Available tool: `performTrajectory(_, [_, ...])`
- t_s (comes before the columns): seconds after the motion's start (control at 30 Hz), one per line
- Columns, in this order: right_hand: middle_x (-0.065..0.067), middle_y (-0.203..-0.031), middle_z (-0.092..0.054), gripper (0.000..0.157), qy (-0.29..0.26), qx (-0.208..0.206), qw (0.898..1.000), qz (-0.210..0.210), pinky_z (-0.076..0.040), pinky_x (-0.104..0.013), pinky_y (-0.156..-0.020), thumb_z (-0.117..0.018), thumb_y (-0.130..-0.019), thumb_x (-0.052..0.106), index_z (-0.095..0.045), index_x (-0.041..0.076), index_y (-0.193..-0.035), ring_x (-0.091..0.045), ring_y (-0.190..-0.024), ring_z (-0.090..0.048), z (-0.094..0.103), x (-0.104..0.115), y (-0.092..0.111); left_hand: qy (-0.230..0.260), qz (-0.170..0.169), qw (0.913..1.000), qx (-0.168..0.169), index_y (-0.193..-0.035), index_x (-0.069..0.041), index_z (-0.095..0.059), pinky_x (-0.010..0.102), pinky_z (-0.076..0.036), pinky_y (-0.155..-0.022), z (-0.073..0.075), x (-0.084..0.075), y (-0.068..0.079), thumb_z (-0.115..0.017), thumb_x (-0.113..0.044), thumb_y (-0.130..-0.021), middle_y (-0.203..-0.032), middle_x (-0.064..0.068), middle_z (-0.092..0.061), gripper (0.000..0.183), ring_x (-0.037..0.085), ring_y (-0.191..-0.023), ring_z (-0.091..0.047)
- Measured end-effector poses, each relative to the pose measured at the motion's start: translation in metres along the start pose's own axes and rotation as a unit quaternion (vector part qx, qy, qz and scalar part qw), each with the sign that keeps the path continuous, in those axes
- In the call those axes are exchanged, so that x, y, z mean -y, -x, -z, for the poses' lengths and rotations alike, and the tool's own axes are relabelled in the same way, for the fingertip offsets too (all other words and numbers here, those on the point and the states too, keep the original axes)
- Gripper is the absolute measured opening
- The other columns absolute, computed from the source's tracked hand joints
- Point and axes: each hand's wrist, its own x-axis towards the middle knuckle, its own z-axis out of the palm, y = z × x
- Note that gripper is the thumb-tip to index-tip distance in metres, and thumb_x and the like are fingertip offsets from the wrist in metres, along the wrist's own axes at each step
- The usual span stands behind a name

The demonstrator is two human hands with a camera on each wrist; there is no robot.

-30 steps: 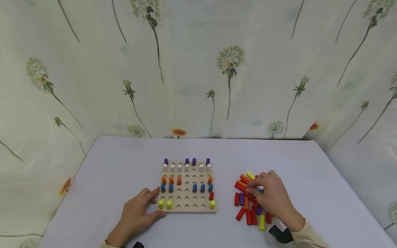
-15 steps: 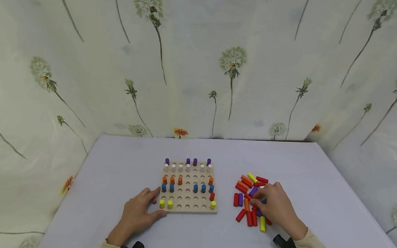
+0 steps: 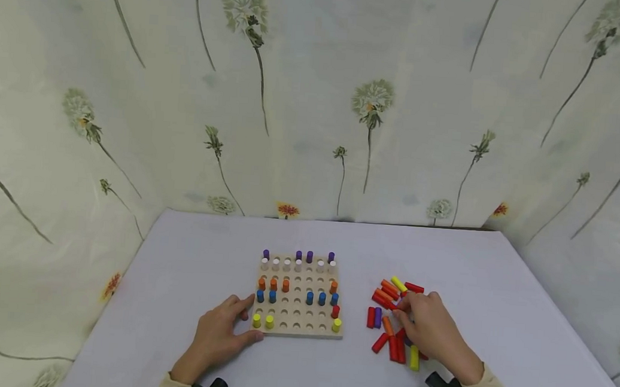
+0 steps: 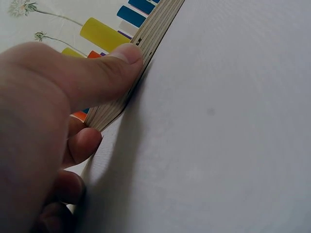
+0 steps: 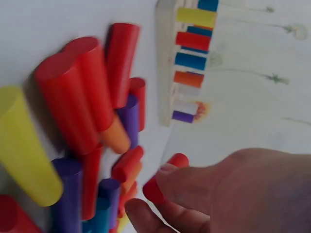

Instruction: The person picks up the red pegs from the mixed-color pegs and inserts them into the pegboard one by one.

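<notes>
My left hand (image 3: 218,329) holds the near left corner of a wooden pegboard (image 3: 300,335), its thumb on the front edge and its fingers at the left side. Yellow, blue, orange, white and purple pegs, plus one red peg (image 3: 335,311), stand upright in the board's holes. Over the loose pegs on the right is my right hand (image 3: 432,327). In the right wrist view it pinches a red peg (image 5: 152,191) between thumb and fingers. Part of the pile is hidden under that hand.
Loose pegs lie scattered right of the board, mostly red, with a purple peg (image 3: 378,317), an orange peg (image 3: 388,325) and a yellow peg (image 3: 414,358) among them. The white table (image 3: 204,240) ends at a flower-patterned curtain (image 3: 304,127).
My right hand has lowered from the back of the pile toward its middle and now pinches a red peg. The left hand stays at the board's corner. The head view has shifted slightly.
</notes>
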Motion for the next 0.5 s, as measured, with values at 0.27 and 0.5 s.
performTrajectory(0.27, [-0.001, -0.085, -0.073, 0.017, -0.049, -0.063, 0.996, 0.033, -0.045, -0.032, -0.068, -0.086, -0.088, 0.013, -0.076, 0.005, -0.100, -0.018, -0.080, -0.057, 0.011, 0.028, -0.002, -0.003, 0.004, 1.0000, -0.002, -0.145, -0.013, -0.065, 0.021, -0.030, -0.062, 0.002, 0.001, -0.001, -0.091, -0.050, -0.079, -0.091, -0.014, -0.051, 0.080, 0.003, -0.073, -0.040])
performTrajectory(0.5, [-0.003, -0.084, -0.076, 0.015, -0.083, -0.141, 0.985, 0.062, -0.041, -0.029, -0.064, -0.090, -0.082, 0.007, -0.083, 0.007, -0.096, -0.020, -0.079, -0.054, 0.007, 0.039, -0.010, 0.000, -0.002, 1.0000, -0.005, -0.145, -0.013, -0.066, 0.021, -0.030, -0.061, 0.000, 0.002, 0.000, -0.091, -0.049, -0.079, -0.091, -0.014, -0.051, 0.079, 0.003, -0.072, -0.040])
